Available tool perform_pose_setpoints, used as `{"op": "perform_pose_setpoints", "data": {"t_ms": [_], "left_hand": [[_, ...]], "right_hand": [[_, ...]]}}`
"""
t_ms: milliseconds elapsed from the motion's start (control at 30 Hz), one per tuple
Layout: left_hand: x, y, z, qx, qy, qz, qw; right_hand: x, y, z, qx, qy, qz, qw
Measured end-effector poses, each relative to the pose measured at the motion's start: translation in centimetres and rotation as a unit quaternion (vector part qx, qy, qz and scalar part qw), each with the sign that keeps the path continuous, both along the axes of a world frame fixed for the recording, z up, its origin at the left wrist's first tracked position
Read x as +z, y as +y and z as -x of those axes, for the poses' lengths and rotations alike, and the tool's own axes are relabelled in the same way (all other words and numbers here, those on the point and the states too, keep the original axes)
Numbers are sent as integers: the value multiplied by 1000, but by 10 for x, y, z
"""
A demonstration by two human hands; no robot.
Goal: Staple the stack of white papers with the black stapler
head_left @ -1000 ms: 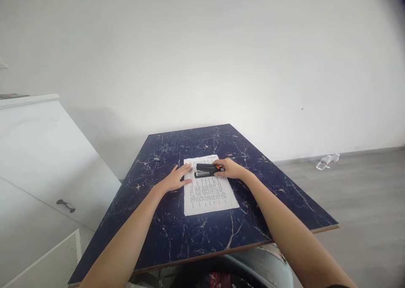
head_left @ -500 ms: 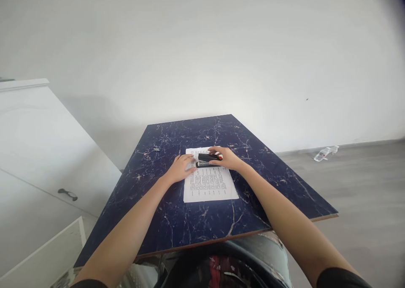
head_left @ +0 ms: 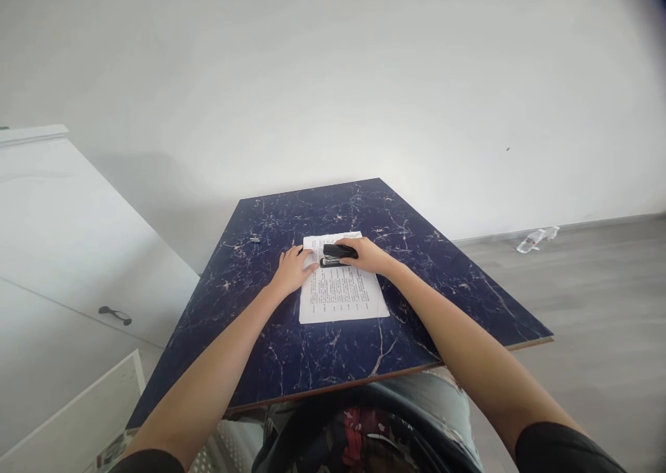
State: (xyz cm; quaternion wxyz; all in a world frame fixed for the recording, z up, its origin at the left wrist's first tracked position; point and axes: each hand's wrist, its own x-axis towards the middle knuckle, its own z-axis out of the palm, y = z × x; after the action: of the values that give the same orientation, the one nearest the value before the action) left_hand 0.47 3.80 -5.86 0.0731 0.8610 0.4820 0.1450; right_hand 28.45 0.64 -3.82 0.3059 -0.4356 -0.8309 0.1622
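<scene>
Printed sheets of paper (head_left: 338,296) lie on the blue marbled table (head_left: 416,279). Over their upper part is a black stapler (head_left: 338,251), its jaws apart and its front end pointing left. My right hand (head_left: 364,256) grips the stapler from the right, with the thumb on the near side. My left hand (head_left: 292,268) rests with fingers spread at the left edge of the sheets, its fingertips close to the stapler's front end. Whether the stapler touches the paper or lies just above it I cannot tell.
A small greyish piece (head_left: 254,239) lies on the table at the far left. A white cabinet (head_left: 67,237) with a dark handle (head_left: 115,315) stands to the left. A clear plastic item (head_left: 535,239) lies on the floor by the wall at the right.
My right hand has closed more fully around the stapler, and its fingers now wrap over the rear of it. My left hand stays at the paper's edge. The whole view has shifted slightly.
</scene>
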Motion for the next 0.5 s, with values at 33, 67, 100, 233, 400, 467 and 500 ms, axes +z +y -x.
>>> {"op": "perform_pose_setpoints", "data": {"t_ms": [33,67,100,233,400,467,500], "left_hand": [[0,0,0,0,-1,1,1000],[0,0,0,0,-2,2,1000],[1,0,0,0,-4,4,1000],[0,1,0,-4,-15,7,1000],[-2,1,0,-15,-72,2,997],[-1,1,0,-36,-121,-2,992],[-1,1,-1,-47,-146,-6,988]], "right_hand": [[0,0,-1,2,1,-1,1000],[0,0,-2,2,2,-1,1000],[1,1,-3,2,3,0,1000],[2,2,-10,-11,8,12,1000],[2,4,-16,-15,-3,18,1000],[2,3,-13,-13,-6,17,1000],[2,2,-11,-13,-4,14,1000]]}}
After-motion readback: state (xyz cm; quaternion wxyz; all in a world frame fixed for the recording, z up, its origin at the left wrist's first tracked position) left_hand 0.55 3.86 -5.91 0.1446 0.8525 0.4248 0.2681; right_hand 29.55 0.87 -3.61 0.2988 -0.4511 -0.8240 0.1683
